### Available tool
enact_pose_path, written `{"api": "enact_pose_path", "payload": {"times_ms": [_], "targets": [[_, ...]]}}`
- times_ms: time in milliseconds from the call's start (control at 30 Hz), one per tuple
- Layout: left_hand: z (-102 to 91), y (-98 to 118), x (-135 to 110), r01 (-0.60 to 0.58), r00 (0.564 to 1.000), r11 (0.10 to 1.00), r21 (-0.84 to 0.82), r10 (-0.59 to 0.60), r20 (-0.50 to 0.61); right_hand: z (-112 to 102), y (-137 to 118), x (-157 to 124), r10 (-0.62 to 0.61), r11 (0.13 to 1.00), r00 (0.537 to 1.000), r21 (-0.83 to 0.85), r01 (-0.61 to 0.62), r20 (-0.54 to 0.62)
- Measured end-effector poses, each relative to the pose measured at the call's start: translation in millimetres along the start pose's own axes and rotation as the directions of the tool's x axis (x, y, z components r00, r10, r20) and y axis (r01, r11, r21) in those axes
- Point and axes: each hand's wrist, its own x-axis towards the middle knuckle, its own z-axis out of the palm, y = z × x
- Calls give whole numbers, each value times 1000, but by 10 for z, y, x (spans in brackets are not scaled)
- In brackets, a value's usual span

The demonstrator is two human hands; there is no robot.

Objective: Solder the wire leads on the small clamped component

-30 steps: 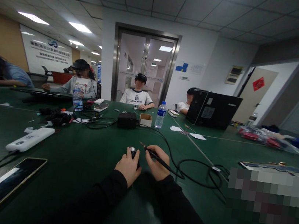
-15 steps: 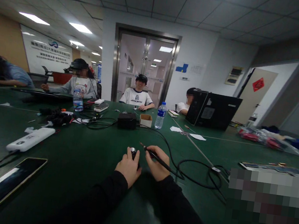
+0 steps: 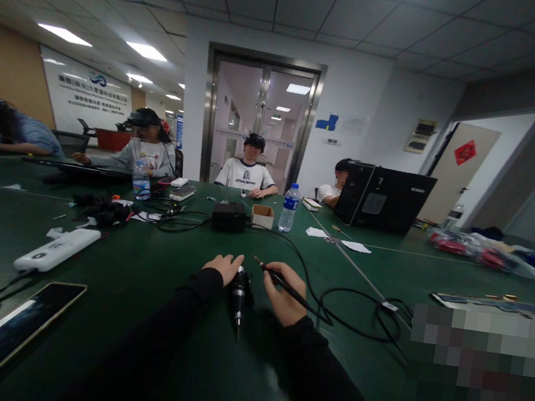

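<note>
My right hand is closed around a soldering iron, a slim black pen-shaped tool with its metal tip pointing forward and left. Between my hands lies a black and silver electric screwdriver, its thin bit pointing back towards me. My left hand rests palm down on the table at the left of the screwdriver's rear end. Its fingers are stretched out, the index finger close to or touching that end. A black cable trails from the iron in loops to the right.
Ahead stand a black box, a small open carton and a water bottle. A white power strip and a phone lie left. A black computer case stands back right. Several people sit around the green table.
My left hand has uncovered the screwdriver and shifted forward and left, its fingers no longer over it. The screwdriver now shows along its length. My right hand keeps its hold on the soldering iron.
</note>
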Motion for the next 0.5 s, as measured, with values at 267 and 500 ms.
{"api": "enact_pose_path", "payload": {"times_ms": [267,500], "targets": [[158,-12,74,99,995,995,24,-99,31,47,8,-19,22,999,1000,35,-22,-11],[333,-251,117,13,998,935,-355,-33,-51,63,-22,-22,77,992,996,108,-72,-43]]}}
